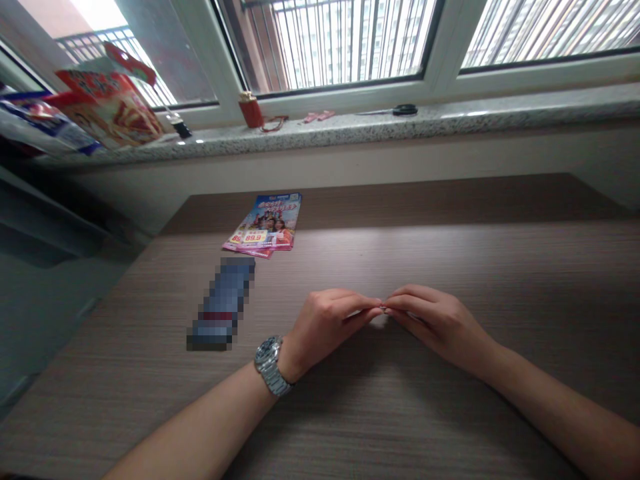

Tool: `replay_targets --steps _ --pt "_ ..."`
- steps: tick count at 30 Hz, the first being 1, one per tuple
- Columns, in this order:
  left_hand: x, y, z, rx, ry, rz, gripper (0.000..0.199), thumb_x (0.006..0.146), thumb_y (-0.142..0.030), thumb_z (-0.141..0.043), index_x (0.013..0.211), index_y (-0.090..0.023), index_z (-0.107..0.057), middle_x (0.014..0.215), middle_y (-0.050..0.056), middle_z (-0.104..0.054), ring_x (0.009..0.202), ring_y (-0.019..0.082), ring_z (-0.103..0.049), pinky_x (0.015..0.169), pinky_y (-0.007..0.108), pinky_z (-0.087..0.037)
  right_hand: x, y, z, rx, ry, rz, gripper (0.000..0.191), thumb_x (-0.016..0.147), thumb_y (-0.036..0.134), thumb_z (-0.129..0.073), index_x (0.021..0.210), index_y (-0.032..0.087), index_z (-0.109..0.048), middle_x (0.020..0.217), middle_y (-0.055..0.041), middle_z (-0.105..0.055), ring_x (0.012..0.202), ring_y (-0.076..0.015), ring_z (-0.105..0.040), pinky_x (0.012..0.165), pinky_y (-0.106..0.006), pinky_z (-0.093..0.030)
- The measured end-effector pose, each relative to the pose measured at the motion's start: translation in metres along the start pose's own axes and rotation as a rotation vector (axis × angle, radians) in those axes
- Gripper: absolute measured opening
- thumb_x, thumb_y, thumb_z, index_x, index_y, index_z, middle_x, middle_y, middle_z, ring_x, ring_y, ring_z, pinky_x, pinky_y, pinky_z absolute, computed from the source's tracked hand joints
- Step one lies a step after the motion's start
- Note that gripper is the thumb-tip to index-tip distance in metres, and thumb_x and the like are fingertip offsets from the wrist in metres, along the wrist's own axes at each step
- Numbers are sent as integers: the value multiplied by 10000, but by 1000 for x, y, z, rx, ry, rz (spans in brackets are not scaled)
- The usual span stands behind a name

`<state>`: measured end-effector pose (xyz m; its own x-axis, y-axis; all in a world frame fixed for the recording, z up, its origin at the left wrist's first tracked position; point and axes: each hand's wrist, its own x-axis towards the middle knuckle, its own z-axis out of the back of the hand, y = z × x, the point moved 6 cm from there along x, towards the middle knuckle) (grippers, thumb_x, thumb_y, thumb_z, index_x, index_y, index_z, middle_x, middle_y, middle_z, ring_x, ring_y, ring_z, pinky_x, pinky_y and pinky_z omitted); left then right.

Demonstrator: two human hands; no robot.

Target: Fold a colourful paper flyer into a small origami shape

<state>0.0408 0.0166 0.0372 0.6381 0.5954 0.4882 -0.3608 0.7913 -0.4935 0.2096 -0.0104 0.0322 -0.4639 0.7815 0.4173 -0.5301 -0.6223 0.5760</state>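
My left hand, with a metal wristwatch at its wrist, is closed in a pinch just above the table. Its fingertips meet those of my right hand, which is pinched the same way. Between the two sets of fingertips shows a sliver of something small and pale; the fingers hide the rest, so its kind cannot be made out. Left of my left hand lies a dark, flat, blurred-out rectangle, possibly a phone.
Colourful printed leaflets lie stacked toward the table's far left. On the stone windowsill are scissors, pink scraps, a red lighter-like object, a small dark bottle and a red snack bag.
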Motion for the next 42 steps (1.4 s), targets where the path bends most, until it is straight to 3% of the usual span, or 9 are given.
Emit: replay_targets --steps 7,20,26,30,42 --pt "-3 9 3 29 -3 27 158 985 -288 -654 1082 -203 -746 981 3 -802 788 128 -763 696 206 -552 -1 -7 4 -16 -19 -25 136 1007 178 -555 1032 195 -687 923 -57 -711 801 -159 -663 718 -259 -500" --pt "-3 13 3 38 11 30 113 985 -253 -645 1014 -194 -737 861 2 -771 714 116 -707 668 220 -507 -3 -14 4 4 -17 -61 172 1004 206 -571 1124 218 -693 1009 -60 -752 891 -171 -709 802 -273 -542" --pt "1 8 2 27 50 32 111 957 -203 -631 1039 -176 -701 935 43 -747 836 160 -699 748 265 -537 -3 -9 4 -31 -24 -13 169 1004 203 -559 1086 216 -706 958 -64 -759 844 -178 -713 764 -286 -559" --pt "2 2 -1 15 74 -17 150 985 -263 -631 1104 -194 -692 1003 51 -744 894 161 -692 795 272 -540 -2 -3 1 -52 -29 22 172 1008 207 -554 1081 216 -710 941 -67 -751 830 -179 -702 745 -294 -561" --pt "2 5 8 31 -36 12 71 978 -186 -616 961 -181 -685 880 24 -720 789 134 -658 739 259 -515 -4 -12 5 -16 -33 -36 189 1007 189 -565 1125 225 -707 1008 -61 -766 894 -170 -718 793 -278 -565"
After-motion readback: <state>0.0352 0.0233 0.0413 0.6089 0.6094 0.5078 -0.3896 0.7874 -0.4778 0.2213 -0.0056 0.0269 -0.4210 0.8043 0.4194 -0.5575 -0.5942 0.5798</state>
